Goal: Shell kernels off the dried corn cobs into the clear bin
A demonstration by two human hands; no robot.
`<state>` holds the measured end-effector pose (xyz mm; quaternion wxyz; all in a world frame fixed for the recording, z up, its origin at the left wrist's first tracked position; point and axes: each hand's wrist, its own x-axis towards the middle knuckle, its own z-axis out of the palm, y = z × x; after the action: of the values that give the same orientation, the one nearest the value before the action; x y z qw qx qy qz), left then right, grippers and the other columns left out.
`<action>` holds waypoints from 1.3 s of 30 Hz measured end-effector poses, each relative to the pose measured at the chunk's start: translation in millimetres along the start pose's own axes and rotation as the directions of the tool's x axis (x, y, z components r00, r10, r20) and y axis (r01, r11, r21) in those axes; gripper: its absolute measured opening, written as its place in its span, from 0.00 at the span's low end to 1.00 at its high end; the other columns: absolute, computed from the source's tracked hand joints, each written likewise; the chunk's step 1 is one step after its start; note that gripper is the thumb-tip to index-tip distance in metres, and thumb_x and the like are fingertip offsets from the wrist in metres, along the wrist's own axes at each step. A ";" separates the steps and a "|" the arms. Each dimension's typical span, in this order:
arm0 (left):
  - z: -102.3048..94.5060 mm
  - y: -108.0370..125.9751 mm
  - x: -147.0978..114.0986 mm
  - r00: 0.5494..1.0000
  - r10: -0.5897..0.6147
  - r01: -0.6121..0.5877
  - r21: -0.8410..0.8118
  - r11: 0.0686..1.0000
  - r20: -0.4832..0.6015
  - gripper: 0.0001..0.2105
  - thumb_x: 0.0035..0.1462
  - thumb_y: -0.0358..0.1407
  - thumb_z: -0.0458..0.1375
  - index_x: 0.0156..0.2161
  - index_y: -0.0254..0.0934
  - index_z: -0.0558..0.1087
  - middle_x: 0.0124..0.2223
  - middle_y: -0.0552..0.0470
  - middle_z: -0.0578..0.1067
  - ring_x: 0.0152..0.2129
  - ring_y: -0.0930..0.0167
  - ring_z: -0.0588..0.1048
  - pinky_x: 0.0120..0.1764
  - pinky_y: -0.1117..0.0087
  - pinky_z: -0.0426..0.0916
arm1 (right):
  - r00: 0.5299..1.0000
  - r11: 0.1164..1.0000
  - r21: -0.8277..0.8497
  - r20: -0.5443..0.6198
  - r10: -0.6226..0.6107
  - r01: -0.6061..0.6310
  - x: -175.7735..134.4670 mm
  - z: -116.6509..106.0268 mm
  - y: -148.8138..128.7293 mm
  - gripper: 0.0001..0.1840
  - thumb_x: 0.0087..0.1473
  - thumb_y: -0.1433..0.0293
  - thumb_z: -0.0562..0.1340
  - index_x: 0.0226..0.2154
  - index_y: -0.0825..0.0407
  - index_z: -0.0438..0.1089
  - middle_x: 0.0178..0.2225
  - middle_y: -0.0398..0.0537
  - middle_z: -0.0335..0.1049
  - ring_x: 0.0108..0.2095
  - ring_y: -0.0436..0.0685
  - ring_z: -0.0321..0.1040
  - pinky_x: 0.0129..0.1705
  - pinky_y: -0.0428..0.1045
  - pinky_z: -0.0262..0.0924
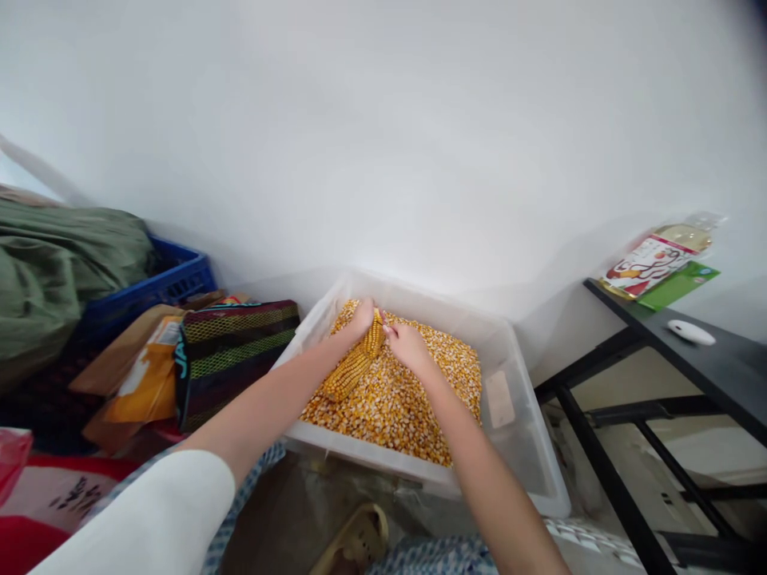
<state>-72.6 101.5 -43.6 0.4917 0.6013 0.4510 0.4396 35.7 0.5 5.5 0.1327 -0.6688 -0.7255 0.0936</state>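
My left hand point(362, 316) is wrapped round the upper end of a yellow corn cob point(375, 339), which it holds tilted upright over the bin. My right hand point(407, 345) is closed, its thumb and fingertips against the cob's right side near the top. More ears of corn point(348, 374) lie just below and left of the held cob. Loose yellow and white corn kernels point(401, 407) fill much of a translucent plastic bin point(527, 415) under both hands.
A white wall rises behind the bin. Left are a blue crate point(173, 275) with green cloth, cardboard, and a striped mesh bag point(240, 343). A black-framed table point(737, 351) stands right, bearing a bottle point(659, 255) and a white oval object point(691, 332). A clog point(359, 539) shows below.
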 end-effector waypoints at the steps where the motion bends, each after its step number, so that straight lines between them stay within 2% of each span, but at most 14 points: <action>1: 0.6 1.3 0.1 1.000 -0.006 0.007 -0.019 1.000 0.022 0.23 0.50 0.37 0.34 0.21 0.32 0.69 0.18 0.46 0.70 0.21 0.69 0.69 0.30 0.69 0.64 | 1.000 1.000 -0.001 0.013 -0.020 0.020 -0.1 -4.3 2.9 0.21 0.59 0.64 0.47 0.34 0.55 0.72 0.35 0.54 0.74 0.34 0.54 0.68 0.34 0.45 0.52; 5: 2.3 11.7 -4.4 0.998 -0.024 0.027 -0.046 0.999 0.050 0.20 0.50 0.37 0.37 0.21 0.33 0.69 0.18 0.47 0.70 0.18 0.69 0.68 0.29 0.68 0.63 | 1.000 1.000 0.011 0.030 0.004 -0.004 -1.0 -12.7 5.6 0.21 0.59 0.64 0.46 0.32 0.55 0.72 0.33 0.54 0.74 0.33 0.54 0.67 0.33 0.45 0.51; 10: -0.9 21.2 -12.0 0.998 -0.063 0.060 -0.117 0.991 -0.025 0.20 0.51 0.36 0.37 0.23 0.32 0.69 0.17 0.45 0.69 0.19 0.67 0.68 0.29 0.66 0.63 | 0.998 0.998 0.045 -0.017 0.054 -0.053 -1.0 -9.2 -3.6 0.21 0.60 0.65 0.45 0.35 0.55 0.71 0.35 0.54 0.73 0.34 0.55 0.67 0.33 0.46 0.51; 17: 1.3 9.3 -4.9 0.996 0.089 -0.089 -0.008 0.996 -0.006 0.19 0.49 0.37 0.38 0.18 0.34 0.67 0.18 0.46 0.69 0.21 0.68 0.68 0.31 0.68 0.63 | 0.998 0.994 0.085 -0.022 0.064 -0.062 1.4 -2.1 -1.3 0.23 0.60 0.62 0.44 0.35 0.54 0.70 0.34 0.53 0.73 0.34 0.55 0.67 0.35 0.46 0.53; 21: 2.0 8.8 -5.0 0.998 0.056 -0.056 -0.005 0.998 -0.029 0.20 0.49 0.36 0.37 0.18 0.34 0.67 0.18 0.46 0.69 0.22 0.68 0.68 0.31 0.69 0.62 | 0.999 0.994 0.102 -0.006 0.051 -0.050 1.3 -2.9 0.3 0.22 0.60 0.63 0.44 0.34 0.53 0.71 0.34 0.52 0.73 0.34 0.56 0.67 0.35 0.46 0.53; 24: 0.8 8.1 -4.0 0.996 0.077 -0.076 0.025 0.997 -0.032 0.20 0.50 0.36 0.37 0.17 0.35 0.66 0.19 0.46 0.70 0.22 0.69 0.68 0.32 0.69 0.62 | 0.998 0.992 0.111 0.014 0.056 -0.057 0.4 -3.4 -1.7 0.23 0.60 0.63 0.44 0.34 0.53 0.71 0.33 0.52 0.73 0.35 0.56 0.68 0.35 0.46 0.54; 29: -0.7 7.2 -3.6 0.995 0.086 -0.080 0.100 0.992 -0.054 0.20 0.51 0.37 0.36 0.17 0.36 0.66 0.21 0.47 0.71 0.24 0.69 0.69 0.33 0.70 0.62 | 0.991 0.988 0.093 0.054 0.121 -0.126 -0.8 -0.4 -10.0 0.24 0.60 0.63 0.43 0.34 0.55 0.71 0.34 0.56 0.73 0.36 0.57 0.69 0.37 0.47 0.56; 33: -0.2 8.6 -6.9 0.993 0.072 -0.062 0.109 0.992 -0.092 0.19 0.51 0.36 0.37 0.18 0.37 0.65 0.22 0.47 0.71 0.25 0.69 0.69 0.34 0.70 0.62 | 0.994 0.989 0.096 0.028 0.110 -0.113 -0.2 2.9 -13.4 0.24 0.59 0.64 0.43 0.32 0.55 0.71 0.34 0.56 0.73 0.36 0.58 0.69 0.38 0.48 0.57; 35: 0.8 7.9 -7.6 0.991 0.083 -0.071 0.119 0.990 -0.103 0.19 0.51 0.36 0.37 0.18 0.37 0.65 0.22 0.47 0.71 0.25 0.69 0.69 0.34 0.70 0.62 | 0.993 0.981 0.150 0.035 0.116 -0.120 0.5 3.7 -10.7 0.23 0.59 0.64 0.44 0.31 0.54 0.72 0.32 0.54 0.73 0.33 0.56 0.69 0.36 0.47 0.58; 39: 3.3 6.0 -7.8 0.988 0.118 -0.101 0.167 0.981 -0.100 0.20 0.51 0.38 0.36 0.18 0.36 0.66 0.22 0.47 0.71 0.25 0.68 0.69 0.33 0.69 0.62 | 0.978 0.930 0.315 0.140 0.155 -0.192 1.8 4.8 0.2 0.24 0.58 0.59 0.45 0.30 0.55 0.71 0.21 0.47 0.68 0.20 0.51 0.63 0.26 0.45 0.56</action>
<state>-70.4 92.6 -38.8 0.3909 0.6380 0.4776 0.4604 34.2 2.5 1.0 0.1914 -0.6927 -0.6443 0.2616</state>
